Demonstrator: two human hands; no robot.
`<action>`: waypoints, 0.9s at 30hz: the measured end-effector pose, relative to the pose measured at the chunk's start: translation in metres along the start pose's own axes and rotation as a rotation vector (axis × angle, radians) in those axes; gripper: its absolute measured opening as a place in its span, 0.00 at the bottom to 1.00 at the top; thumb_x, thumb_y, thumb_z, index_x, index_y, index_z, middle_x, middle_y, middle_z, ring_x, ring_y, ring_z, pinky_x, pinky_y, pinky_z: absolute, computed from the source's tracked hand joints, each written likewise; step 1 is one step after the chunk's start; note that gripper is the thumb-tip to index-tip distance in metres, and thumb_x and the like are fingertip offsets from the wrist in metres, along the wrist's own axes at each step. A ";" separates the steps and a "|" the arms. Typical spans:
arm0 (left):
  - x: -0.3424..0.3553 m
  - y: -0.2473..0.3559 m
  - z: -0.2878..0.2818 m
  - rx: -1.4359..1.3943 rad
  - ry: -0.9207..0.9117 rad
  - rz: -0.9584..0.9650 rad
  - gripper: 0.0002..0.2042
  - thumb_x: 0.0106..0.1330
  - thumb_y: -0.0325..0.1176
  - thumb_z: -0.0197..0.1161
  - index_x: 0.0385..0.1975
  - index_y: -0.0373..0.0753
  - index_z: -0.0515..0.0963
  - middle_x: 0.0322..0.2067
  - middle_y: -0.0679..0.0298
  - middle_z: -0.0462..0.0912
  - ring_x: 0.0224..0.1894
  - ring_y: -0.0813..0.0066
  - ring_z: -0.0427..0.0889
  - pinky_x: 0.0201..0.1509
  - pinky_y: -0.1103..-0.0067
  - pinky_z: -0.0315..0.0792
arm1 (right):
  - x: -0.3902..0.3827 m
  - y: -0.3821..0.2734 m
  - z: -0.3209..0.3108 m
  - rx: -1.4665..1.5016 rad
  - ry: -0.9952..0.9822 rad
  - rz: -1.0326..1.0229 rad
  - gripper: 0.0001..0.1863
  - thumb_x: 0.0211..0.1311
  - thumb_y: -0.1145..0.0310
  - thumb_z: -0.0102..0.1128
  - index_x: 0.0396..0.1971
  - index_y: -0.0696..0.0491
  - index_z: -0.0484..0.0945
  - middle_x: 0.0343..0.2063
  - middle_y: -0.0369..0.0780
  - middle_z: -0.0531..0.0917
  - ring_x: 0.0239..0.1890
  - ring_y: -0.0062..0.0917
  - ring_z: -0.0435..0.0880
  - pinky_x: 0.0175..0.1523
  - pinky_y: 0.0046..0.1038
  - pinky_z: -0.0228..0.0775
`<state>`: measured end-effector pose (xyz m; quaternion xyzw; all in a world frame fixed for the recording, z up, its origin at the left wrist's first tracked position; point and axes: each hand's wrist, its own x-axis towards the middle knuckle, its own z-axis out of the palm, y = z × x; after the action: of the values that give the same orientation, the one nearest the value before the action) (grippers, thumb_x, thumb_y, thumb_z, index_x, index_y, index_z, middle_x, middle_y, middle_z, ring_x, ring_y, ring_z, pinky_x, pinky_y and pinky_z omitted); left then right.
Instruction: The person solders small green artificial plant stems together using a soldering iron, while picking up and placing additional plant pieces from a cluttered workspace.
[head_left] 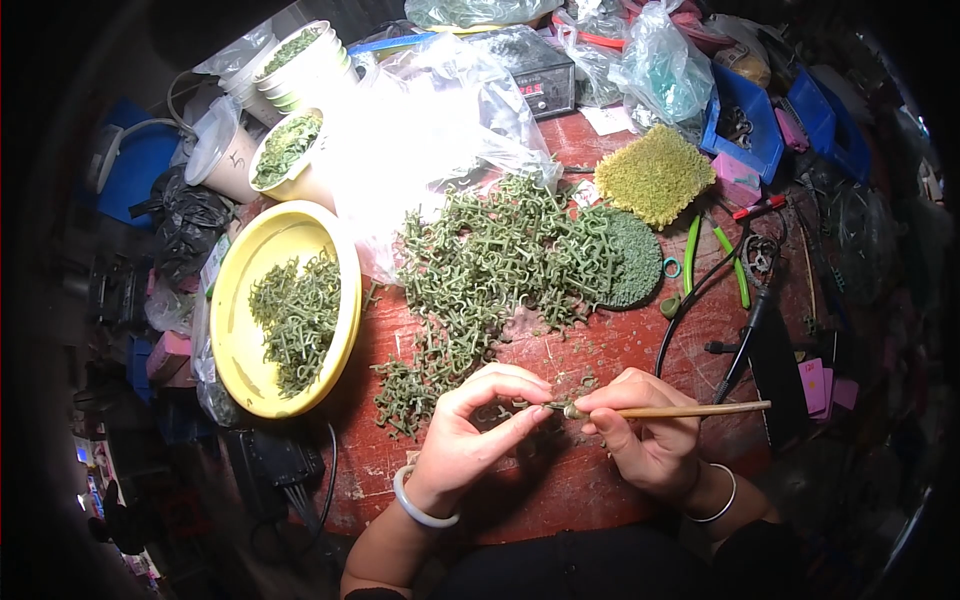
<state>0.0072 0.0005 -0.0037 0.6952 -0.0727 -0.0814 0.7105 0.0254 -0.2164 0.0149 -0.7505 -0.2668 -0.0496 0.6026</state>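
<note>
Pinching green piece (532, 406), left hand (470, 430); right hand (640, 430) gripping stick (680, 409).

- The one view, head-worn, looks steeply down on a red table (560, 480) from close above.
- The forearms enter at the lower edge; the table's far edge lies toward the top.
- The fisheye darkens and bends the rim.
</note>
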 end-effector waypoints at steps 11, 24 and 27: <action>0.001 0.002 0.000 -0.004 0.000 -0.002 0.06 0.62 0.20 0.68 0.38 0.32 0.83 0.44 0.56 0.83 0.49 0.69 0.80 0.57 0.75 0.73 | -0.001 0.000 0.000 -0.022 0.008 0.013 0.05 0.64 0.78 0.66 0.38 0.60 0.82 0.29 0.41 0.85 0.26 0.28 0.82 0.32 0.28 0.72; 0.000 0.001 0.001 -0.010 -0.003 -0.010 0.06 0.63 0.19 0.67 0.39 0.32 0.83 0.44 0.56 0.83 0.50 0.69 0.80 0.57 0.75 0.72 | 0.000 0.000 0.000 -0.049 -0.007 -0.040 0.06 0.63 0.78 0.67 0.39 0.60 0.82 0.28 0.41 0.84 0.25 0.30 0.81 0.32 0.28 0.72; 0.000 0.000 0.001 -0.006 0.001 -0.013 0.06 0.63 0.19 0.67 0.38 0.32 0.82 0.44 0.56 0.83 0.50 0.69 0.80 0.57 0.75 0.72 | 0.000 0.001 0.002 -0.084 0.004 -0.102 0.07 0.62 0.78 0.67 0.39 0.59 0.82 0.28 0.41 0.83 0.25 0.30 0.80 0.32 0.29 0.72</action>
<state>0.0071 -0.0006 -0.0034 0.6935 -0.0678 -0.0859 0.7121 0.0258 -0.2150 0.0140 -0.7604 -0.3011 -0.0929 0.5680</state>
